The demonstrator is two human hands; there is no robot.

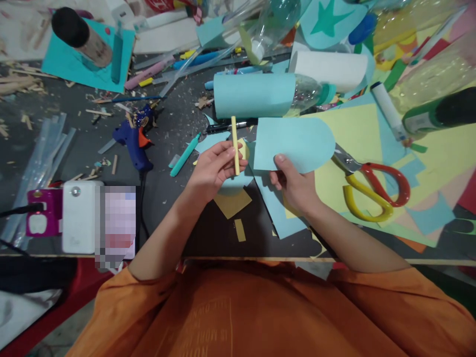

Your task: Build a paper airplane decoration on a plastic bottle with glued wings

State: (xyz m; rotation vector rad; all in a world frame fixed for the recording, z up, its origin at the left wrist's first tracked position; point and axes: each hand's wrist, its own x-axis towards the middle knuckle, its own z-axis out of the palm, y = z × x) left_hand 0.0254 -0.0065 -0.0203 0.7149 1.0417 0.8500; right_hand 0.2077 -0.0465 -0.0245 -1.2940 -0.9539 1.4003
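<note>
My left hand (219, 166) pinches a narrow pale-yellow paper strip (235, 146) between thumb and fingers, held nearly upright. In my right hand (293, 183) is a light-blue paper piece (295, 141) with one rounded end, gripped at its lower edge with the thumb on top. The two pieces are apart. Just beyond them lies a plastic bottle (310, 91) on its side, its body wrapped in light-blue paper. Scissors (375, 191) with red and yellow handles rest to the right of my right hand, their blades partly under the blue piece.
A blue hot glue gun (132, 144) and a teal marker (186, 154) lie left of my hands. Clear glue sticks (40, 158), a white power bank (80, 215) and a spray can (82, 37) stand farther left. Coloured paper sheets (357, 134) and a green bottle (439, 114) fill the right side.
</note>
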